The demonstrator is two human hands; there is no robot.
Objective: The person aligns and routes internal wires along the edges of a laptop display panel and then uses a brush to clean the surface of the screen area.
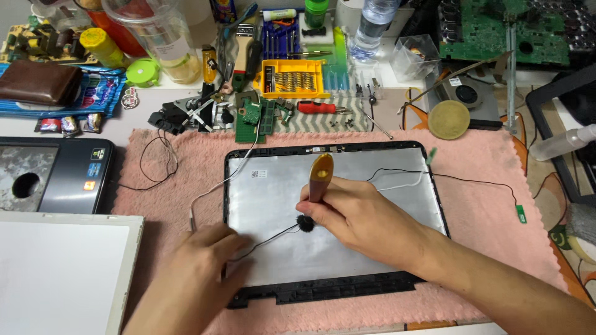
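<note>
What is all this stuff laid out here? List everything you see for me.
laptop lid: one, black frame, silver inside, centre, on the towel
towel: one, pink, under the lid
brush: one, orange handle, black bristles, on the lid's inside
cables: several, black and white, across the lid and towel
bit case: one, yellow, behind the lid
screwdriver: one, red handle, beside the bit case
small board: one, green, behind the lid
fan: one, grey, back right
round pad: one, tan, by the fan
bottle: one, clear, back
wallet: one, brown, back left
white panel: one, front left
left hand: flat on the lid's lower left edge
right hand: gripping the brush
</note>
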